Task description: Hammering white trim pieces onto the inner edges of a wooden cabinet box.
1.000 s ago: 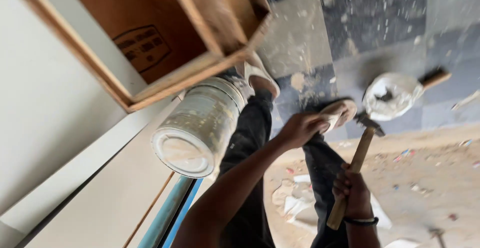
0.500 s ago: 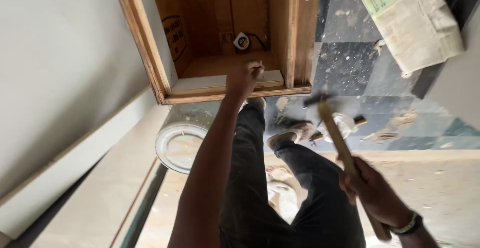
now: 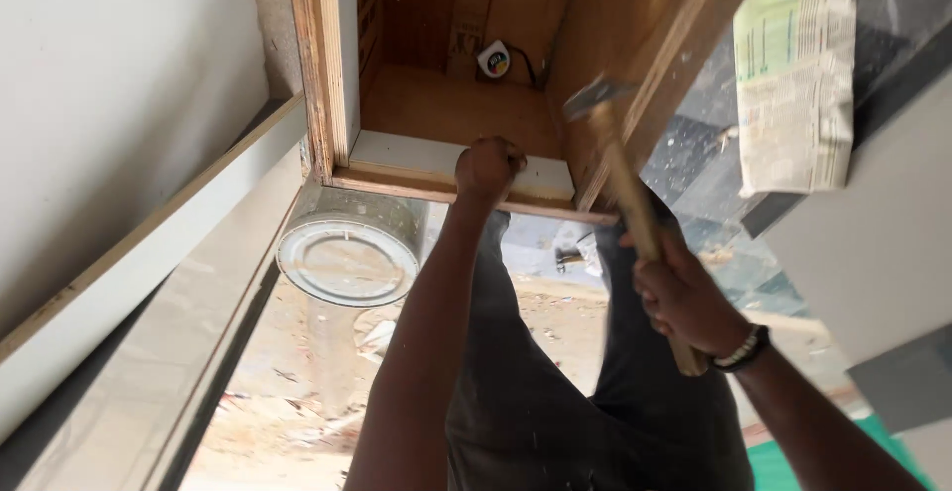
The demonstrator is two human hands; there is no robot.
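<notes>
Changing since before: the hammer (image 3: 635, 218) is now up high with its head close to the wooden box (image 3: 426, 104); half a second ago it hung lower, out to the side. The view has also moved in closer to the box.
Left hand: the left hand (image 3: 488, 167) is curled into a fist and pressed on the front edge of the box, on the white strip (image 3: 416, 154). The fingers are closed tight. Something small may be pinched in them, but it is too hidden to tell.
Left arm: it reaches straight up and away from the body to the box.
Right hand: the right hand (image 3: 684, 303) is wrapped around the low end of the hammer's wooden handle. This grip is closed firmly on the hammer. A dark band sits on the wrist.
Hammer: it is tilted, with the metal head near the right inner wall of the box, a bit blurry. It is just to the right of the left hand.
Box: open at the front, brown wood inside. A small round tape measure (image 3: 494, 59) lies at the back.
Nearby: a round grey tin (image 3: 349, 253) sits under the box. A folded newspaper (image 3: 793, 74) lies to the right.
</notes>
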